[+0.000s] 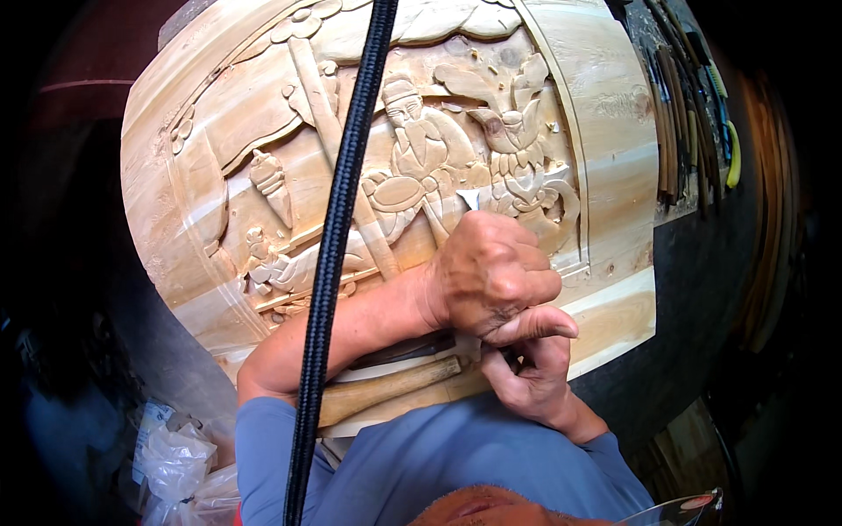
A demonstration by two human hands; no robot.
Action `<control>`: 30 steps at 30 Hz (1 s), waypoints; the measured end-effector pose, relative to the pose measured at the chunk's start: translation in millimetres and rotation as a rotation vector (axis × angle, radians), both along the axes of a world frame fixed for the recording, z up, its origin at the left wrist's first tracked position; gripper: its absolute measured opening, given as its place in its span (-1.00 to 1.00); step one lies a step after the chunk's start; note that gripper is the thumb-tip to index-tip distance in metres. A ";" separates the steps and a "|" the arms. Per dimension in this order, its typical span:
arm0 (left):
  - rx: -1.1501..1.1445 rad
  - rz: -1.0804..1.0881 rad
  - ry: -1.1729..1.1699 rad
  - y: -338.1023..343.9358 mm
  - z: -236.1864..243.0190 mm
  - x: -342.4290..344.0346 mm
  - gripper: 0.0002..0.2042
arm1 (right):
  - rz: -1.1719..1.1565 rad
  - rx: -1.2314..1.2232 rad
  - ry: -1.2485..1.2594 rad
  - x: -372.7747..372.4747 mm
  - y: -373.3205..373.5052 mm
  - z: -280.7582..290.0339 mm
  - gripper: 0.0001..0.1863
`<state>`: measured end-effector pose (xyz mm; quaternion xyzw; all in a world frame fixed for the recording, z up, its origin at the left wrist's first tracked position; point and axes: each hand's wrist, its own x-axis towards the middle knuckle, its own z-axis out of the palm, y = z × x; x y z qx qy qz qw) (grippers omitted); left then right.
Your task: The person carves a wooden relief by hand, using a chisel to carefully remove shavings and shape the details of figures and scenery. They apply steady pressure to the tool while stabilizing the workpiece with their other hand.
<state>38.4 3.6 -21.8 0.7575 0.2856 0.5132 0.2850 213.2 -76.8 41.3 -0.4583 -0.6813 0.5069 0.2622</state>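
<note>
A pale wooden relief panel [605,158] lies before me, carved with a bearded figure [412,131], a plant in a vase-like form [513,131] and scrolling borders. My left hand [500,272] is closed in a fist over the carving, its thumb pointing right. From the top of that fist sticks the bright, flared blade of a carving chisel [471,198], right of the figure's lower body. My right hand [537,377] is curled shut just below, against the underside of the left. What its fingers hold is hidden.
A tool with a wooden handle [390,390] lies near my body, beside a dark tool [403,351]. Rows of carving tools [680,123] lie at the far right. A black braided cable [338,210] crosses the view. Plastic bags [180,465] sit lower left.
</note>
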 end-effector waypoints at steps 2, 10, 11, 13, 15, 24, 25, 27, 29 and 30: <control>-0.017 -0.005 0.016 0.3 1.0 -0.5 -0.39 | -0.008 0.004 0.014 -0.8 0.3 -0.7 -0.80; -0.026 -0.011 0.037 12.8 5.5 0.3 -0.40 | -0.050 0.045 0.069 -5.6 3.1 -17.2 -0.76; -0.017 -0.004 0.013 12.0 4.0 1.3 -0.40 | -0.050 0.036 0.063 -4.6 2.9 -17.3 -0.76; 0.004 0.010 -0.030 10.2 0.0 2.7 -0.40 | -0.043 0.006 0.054 -3.8 7.5 -6.3 -0.76; 0.010 0.015 -0.033 5.7 0.0 1.6 -0.38 | -0.019 -0.017 0.027 -2.2 10.1 2.4 -0.76; 0.013 0.042 -0.039 0.0 2.0 4.7 -0.34 | -0.005 -0.058 -0.021 2.2 6.2 10.6 -0.79; 0.011 0.044 -0.029 -0.9 0.9 4.6 -0.33 | 0.004 -0.059 -0.026 2.8 6.9 11.0 -0.80; 0.013 0.052 -0.038 -0.7 0.9 5.6 -0.34 | 0.022 -0.063 -0.036 4.7 9.3 12.9 -0.80; 0.014 0.054 -0.040 0.2 1.2 6.1 -0.34 | 0.021 -0.062 -0.046 5.4 9.5 13.4 -0.81; 0.015 0.055 -0.037 0.4 1.2 6.1 -0.33 | 0.021 -0.062 -0.051 5.6 9.5 13.3 -0.81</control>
